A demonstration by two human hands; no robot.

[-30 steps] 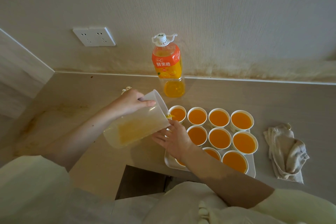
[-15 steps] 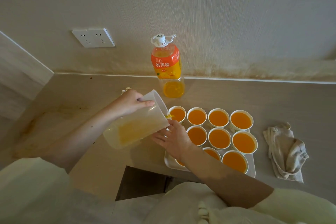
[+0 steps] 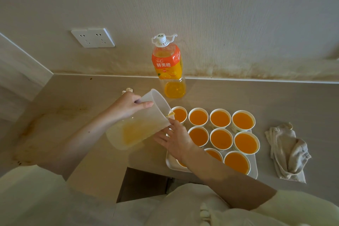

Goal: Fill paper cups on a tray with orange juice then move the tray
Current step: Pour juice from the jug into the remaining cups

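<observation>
A white tray (image 3: 254,168) on the counter carries several paper cups of orange juice (image 3: 221,138). My left hand (image 3: 131,105) grips a translucent plastic jug (image 3: 139,126), tilted to the right with juice low inside. Its spout sits at the rim of the far-left cup (image 3: 180,114). My right hand (image 3: 176,140) reaches over the tray's left side and curls round a cup that it hides, just under the jug's rim. My right forearm covers part of the near-left cups.
A large orange juice bottle (image 3: 167,66), nearly empty, stands against the wall behind the tray. A crumpled beige cloth (image 3: 288,152) lies right of the tray. A wall socket (image 3: 93,37) is at upper left. The counter's front edge has a dark notch (image 3: 143,181) near me.
Almost nothing has changed. The jug stays tilted at the far-left cup and both hands keep their places.
</observation>
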